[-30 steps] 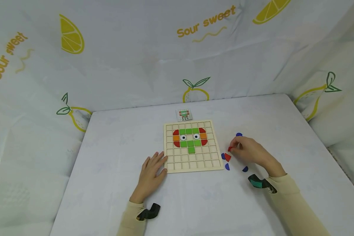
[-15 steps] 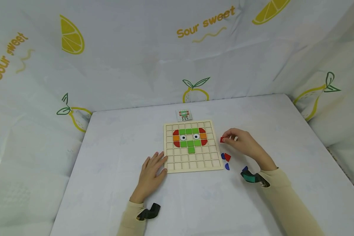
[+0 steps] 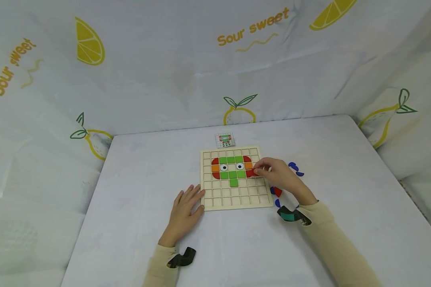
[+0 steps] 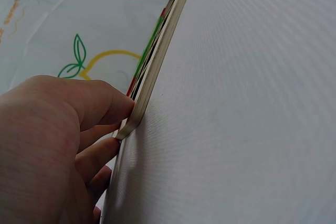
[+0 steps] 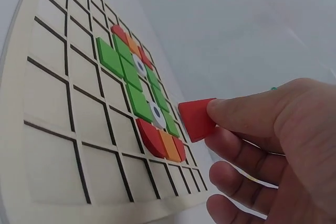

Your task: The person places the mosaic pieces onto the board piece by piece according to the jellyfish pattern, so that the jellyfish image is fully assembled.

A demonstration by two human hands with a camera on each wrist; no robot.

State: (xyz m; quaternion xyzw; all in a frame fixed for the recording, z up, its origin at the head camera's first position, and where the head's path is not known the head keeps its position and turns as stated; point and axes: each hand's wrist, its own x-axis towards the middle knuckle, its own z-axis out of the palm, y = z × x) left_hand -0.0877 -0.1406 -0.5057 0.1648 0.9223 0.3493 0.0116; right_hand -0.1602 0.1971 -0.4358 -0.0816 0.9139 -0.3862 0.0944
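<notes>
My right hand (image 3: 281, 176) pinches a red tile (image 5: 196, 119) between thumb and forefinger, over the right side of the wooden grid board (image 3: 237, 201). In the right wrist view the tile is tilted above the grid, its other fingers loosely bent below. The board bears a face of green tiles (image 3: 232, 174), red rounded corner tiles, orange tiles (image 3: 215, 168) and two eye pieces (image 3: 240, 166). My left hand (image 3: 182, 217) rests at the board's lower left edge, fingers relaxed; in the left wrist view its thumb and fingertips touch the board's corner.
A small picture card (image 3: 225, 140) lies behind the board. Right of the board are a loose red piece (image 3: 278, 192) and several blue half-round pieces (image 3: 300, 174). The white-covered table (image 3: 136, 171) meets a lemon-print cloth (image 3: 147, 79) at the back.
My right hand has lifted the red tile from the loose pieces and carried it left, over the board's right side. The left hand has stayed at the board's edge.
</notes>
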